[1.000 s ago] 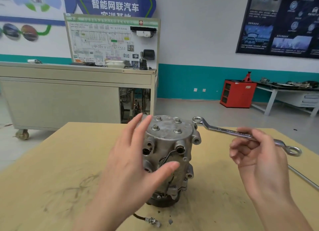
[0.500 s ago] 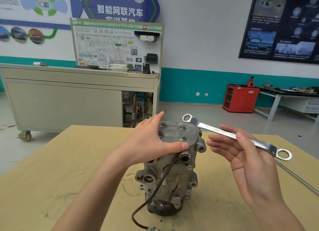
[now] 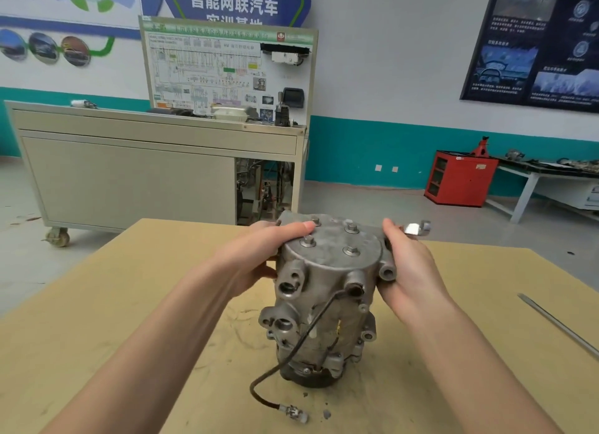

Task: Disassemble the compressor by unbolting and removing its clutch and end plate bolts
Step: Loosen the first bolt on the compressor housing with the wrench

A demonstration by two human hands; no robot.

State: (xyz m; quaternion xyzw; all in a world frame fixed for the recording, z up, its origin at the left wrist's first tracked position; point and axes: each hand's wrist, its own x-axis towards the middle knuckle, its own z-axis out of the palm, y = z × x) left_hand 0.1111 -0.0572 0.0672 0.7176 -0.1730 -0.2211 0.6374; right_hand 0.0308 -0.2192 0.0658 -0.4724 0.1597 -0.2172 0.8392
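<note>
The grey metal compressor (image 3: 324, 291) stands upright on the wooden table (image 3: 129, 320), clutch end down. Several bolts (image 3: 351, 250) stick up from its end plate. My left hand (image 3: 256, 258) grips the top left of the housing, thumb lying across the plate's rim. Against the top right side rests my right hand (image 3: 408, 271), which also holds a ring wrench (image 3: 416, 228). Only the wrench's far end shows past the fingers. A black wire with a connector (image 3: 293, 412) trails from the body onto the table.
A thin metal rod (image 3: 560, 326) lies on the table at the right. Beyond the table's far edge stand a beige training cart (image 3: 129, 174), a red cabinet (image 3: 460, 180) and a white bench at the far right.
My right hand, still holding the wrench, has come in from mid-air to the compressor's right side. My left hand has slid from the plate's top to its left edge. The compressor has turned slightly.
</note>
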